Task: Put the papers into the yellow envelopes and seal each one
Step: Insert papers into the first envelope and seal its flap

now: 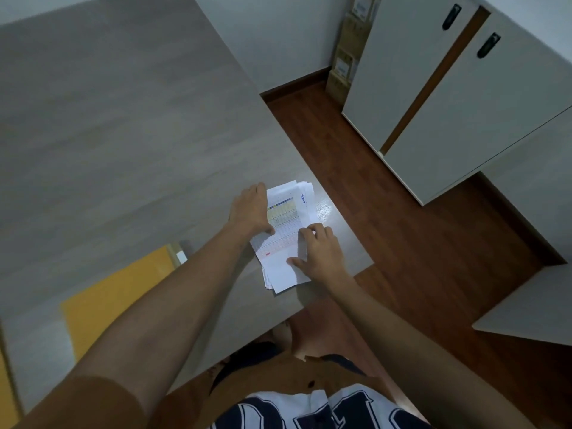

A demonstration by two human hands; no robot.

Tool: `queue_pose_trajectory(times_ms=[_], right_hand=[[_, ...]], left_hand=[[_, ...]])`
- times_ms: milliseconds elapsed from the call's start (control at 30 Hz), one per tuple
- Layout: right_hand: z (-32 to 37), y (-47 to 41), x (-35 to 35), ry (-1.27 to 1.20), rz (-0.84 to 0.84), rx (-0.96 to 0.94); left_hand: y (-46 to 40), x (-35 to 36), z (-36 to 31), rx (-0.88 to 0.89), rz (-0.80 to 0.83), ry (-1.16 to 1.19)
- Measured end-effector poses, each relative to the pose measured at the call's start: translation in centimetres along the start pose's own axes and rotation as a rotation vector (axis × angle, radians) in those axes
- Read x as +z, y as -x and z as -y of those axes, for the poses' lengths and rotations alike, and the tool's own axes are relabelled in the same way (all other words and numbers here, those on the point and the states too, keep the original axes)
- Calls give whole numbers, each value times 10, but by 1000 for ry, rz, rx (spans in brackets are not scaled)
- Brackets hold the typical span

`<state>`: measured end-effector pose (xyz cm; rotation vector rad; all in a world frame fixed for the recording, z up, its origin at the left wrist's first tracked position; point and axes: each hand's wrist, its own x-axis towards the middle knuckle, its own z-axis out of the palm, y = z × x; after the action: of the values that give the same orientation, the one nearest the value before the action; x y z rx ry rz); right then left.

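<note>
A stack of white papers [283, 243], the top sheet printed with a coloured table, lies near the table's right edge. My left hand [250, 212] holds the stack's left edge, thumb on top of the sheet and fingers bent down along the side. My right hand [322, 252] holds the right edge, with curled fingers at the side and the thumb spread on the blank lower part. A yellow envelope [120, 292] lies flat on the table to the left, partly under my left forearm. A second yellow envelope edge [6, 394] shows at the far left border.
The grey wooden table [123, 119] stretches away to the left and back. White cabinets [448, 103] stand on the brown floor [356, 168] to the right, with cardboard boxes [346, 57] stacked by the wall. A small white item [182, 257] lies at the envelope's far corner.
</note>
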<state>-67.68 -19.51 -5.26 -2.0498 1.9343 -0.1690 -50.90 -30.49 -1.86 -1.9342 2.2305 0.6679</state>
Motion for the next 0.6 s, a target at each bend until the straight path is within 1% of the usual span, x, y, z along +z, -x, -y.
queue_pose_trajectory(times_ms=[133, 267, 367, 433, 500, 600], right_hand=[[0, 2, -1, -7, -22, -14], [0, 3, -1, -38, -14, 6], [-2, 0, -7, -131, -38, 90], [-3, -3, -15, -213, -116, 163], [-4, -9, -23, -350, -172, 241], [-1, -20, -33, -553, -120, 319]], left_hand=[[2, -3, -9, -19, -54, 93], [1, -13, -11, 4, 29, 88], [4, -23, -2, -25, 77, 195], [11, -29, 10, -47, 97, 321], [22, -32, 23, -92, 111, 535], [39, -32, 42, -165, 71, 726]])
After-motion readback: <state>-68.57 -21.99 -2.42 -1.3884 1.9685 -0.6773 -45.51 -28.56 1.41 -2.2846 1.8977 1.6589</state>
